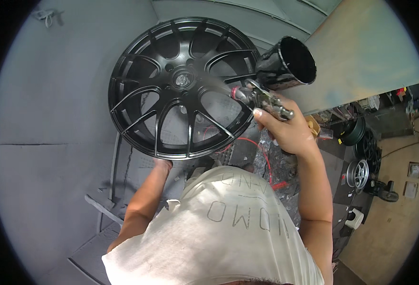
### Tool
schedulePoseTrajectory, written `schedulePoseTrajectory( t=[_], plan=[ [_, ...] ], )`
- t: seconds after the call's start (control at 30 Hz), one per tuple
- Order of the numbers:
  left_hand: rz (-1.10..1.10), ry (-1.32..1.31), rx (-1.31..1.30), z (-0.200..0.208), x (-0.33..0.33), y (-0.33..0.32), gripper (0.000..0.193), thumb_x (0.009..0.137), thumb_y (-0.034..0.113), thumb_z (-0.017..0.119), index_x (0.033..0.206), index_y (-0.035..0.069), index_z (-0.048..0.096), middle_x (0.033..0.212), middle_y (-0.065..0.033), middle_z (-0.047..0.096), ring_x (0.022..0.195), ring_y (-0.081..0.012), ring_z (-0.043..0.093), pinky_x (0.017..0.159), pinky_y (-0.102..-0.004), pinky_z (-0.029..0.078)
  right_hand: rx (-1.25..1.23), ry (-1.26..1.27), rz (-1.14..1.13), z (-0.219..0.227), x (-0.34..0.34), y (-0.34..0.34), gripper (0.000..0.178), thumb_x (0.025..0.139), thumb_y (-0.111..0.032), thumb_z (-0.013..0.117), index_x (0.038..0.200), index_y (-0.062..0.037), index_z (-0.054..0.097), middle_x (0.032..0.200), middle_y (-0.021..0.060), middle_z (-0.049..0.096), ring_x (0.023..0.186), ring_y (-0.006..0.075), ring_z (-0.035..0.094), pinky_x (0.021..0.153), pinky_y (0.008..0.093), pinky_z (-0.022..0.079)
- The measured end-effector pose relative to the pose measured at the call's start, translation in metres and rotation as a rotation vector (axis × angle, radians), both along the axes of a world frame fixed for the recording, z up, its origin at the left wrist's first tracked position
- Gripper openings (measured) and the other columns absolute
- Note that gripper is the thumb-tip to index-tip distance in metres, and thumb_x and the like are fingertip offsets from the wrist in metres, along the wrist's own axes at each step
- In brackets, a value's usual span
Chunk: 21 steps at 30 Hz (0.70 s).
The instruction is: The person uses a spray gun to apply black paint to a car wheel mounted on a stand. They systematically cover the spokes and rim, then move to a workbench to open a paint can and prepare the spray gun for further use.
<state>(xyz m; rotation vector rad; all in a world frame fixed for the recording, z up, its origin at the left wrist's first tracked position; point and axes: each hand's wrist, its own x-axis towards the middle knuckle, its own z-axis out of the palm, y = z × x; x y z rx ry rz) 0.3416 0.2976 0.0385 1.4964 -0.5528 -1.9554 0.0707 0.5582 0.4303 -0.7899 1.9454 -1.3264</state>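
Note:
My right hand is closed around a metal spray gun. A black paint-streaked cup sits on top of the gun, its open mouth tilted toward the right. The gun's red-ringed nozzle points left at the black multi-spoke wheel rim, and a faint mist shows between nozzle and spokes. The rim's face is toward me, glossy black. My left hand is at the rim's lower edge; its fingers are hidden behind the rim, so their grip does not show.
A red hose runs across the floor below the rim. Grey metal bars stand at left beside a grey wall. To the right are a tan panel, a silver wheel rim, darker rims and a white stool-like object.

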Motion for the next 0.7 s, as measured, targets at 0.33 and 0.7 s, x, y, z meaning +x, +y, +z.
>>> schedulePoseTrajectory(
  t=[0.33, 0.7],
  plan=[
    [-0.107, 0.056, 0.248, 0.012, 0.012, 0.105, 0.033, 0.101, 0.04, 0.048, 0.115, 0.014, 0.062, 0.106, -0.0036, 0.067, 0.086, -0.0177, 0.063, 0.07, -0.033, 0.055, 0.166, 0.292, -0.276, -0.016, -0.026, 0.026, 0.046, 0.092, -0.017, 0.069, 0.134, -0.0019, 0.06, 0.093, 0.0098, 0.068, 0.072, 0.0161, 0.061, 0.074, 0.0321, 0.051],
    [-0.108, 0.003, 0.088, -0.004, 0.037, 0.043, 0.037, 0.102, 0.038, 0.05, 0.122, 0.009, 0.062, 0.125, -0.006, 0.067, 0.113, -0.0223, 0.062, 0.1, -0.0399, 0.047, 0.089, 0.229, -0.141, 0.001, -0.007, 0.038, 0.045, 0.093, -0.016, 0.068, 0.135, -0.0016, 0.059, 0.083, 0.0052, 0.066, 0.068, 0.012, 0.056, 0.071, 0.0314, 0.05]
  ],
)
